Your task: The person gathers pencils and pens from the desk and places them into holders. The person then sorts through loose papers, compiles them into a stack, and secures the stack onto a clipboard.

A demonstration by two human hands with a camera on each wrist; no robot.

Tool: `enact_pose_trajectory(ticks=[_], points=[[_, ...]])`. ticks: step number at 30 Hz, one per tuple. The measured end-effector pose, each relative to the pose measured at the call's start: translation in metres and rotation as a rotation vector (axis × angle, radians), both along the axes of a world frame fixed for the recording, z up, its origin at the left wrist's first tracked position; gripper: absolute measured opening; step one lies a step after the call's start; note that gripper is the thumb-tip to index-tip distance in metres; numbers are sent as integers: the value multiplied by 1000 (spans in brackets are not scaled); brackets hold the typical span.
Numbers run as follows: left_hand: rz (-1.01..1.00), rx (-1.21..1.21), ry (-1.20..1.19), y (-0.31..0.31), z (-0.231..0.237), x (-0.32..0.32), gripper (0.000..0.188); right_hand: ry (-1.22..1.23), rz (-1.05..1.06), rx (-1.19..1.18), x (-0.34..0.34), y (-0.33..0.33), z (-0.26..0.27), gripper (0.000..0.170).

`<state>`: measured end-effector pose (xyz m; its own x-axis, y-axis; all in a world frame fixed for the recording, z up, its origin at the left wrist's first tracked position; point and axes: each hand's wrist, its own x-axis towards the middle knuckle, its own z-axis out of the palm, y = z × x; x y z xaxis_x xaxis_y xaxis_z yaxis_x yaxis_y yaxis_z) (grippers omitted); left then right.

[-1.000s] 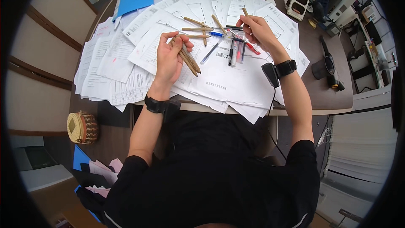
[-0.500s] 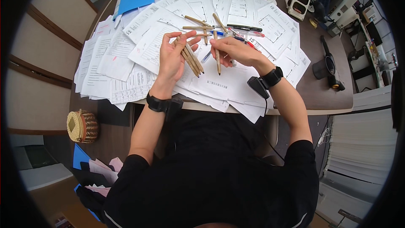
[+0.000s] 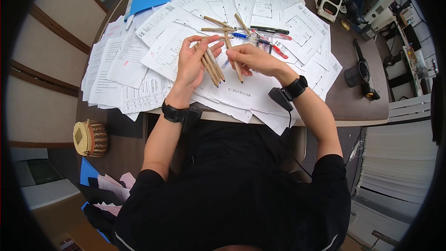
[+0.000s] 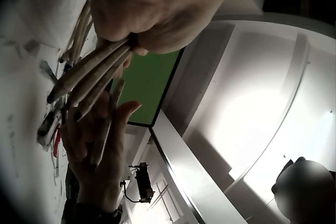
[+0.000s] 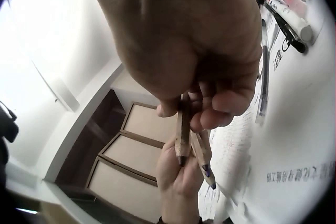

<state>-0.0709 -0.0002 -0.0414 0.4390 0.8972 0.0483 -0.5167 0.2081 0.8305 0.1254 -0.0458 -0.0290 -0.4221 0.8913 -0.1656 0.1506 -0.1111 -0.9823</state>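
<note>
My left hand [image 3: 189, 67] holds a small bundle of wooden pencils [image 3: 211, 70] against its palm, their sharpened ends slanting down toward my body. In the left wrist view three of these pencils [image 4: 94, 77] fan out below that hand. My right hand [image 3: 258, 60] pinches one more pencil [image 3: 235, 65] between thumb and fingers, dark tip downward, just right of the bundle. That pencil [image 5: 182, 132] hangs beneath the right hand's fingertips in the right wrist view. Beyond both hands, several loose pencils [image 3: 217, 29] lie crossed on the papers.
Overlapping printed papers [image 3: 125, 60] cover much of the desk. A black pen [image 3: 269, 29], a red pen [image 3: 279, 51] and a blue pen [image 3: 240, 35] lie past my right hand. To the right are a white rack [image 3: 331, 1] and a black cup-shaped object [image 3: 355, 75].
My right hand has come left and toward my body from above the pens, carrying its pencil beside the left hand; the pencil's tip now faces downward. The left hand has barely shifted.
</note>
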Motion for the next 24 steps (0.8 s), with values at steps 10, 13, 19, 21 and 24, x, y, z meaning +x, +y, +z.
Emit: enact_pose_trajectory(ticks=[10, 13, 19, 21, 24], points=[[-56, 31, 64, -1, -6, -7, 21, -213, -70, 105, -50, -24, 4, 45], [-72, 23, 87, -2, -5, -10, 22, -187, -78, 116, -54, -25, 3, 42], [-100, 33, 101, -6, -10, -18, 26, -317, -141, 141, -61, -28, -4, 47], [-94, 44, 106, -10, -6, -18, 26, -370, -201, 358, -63, -26, -16, 48], [-87, 51, 124, -11, -5, -16, 29, -481, -232, 401, -64, -26, -11, 49]])
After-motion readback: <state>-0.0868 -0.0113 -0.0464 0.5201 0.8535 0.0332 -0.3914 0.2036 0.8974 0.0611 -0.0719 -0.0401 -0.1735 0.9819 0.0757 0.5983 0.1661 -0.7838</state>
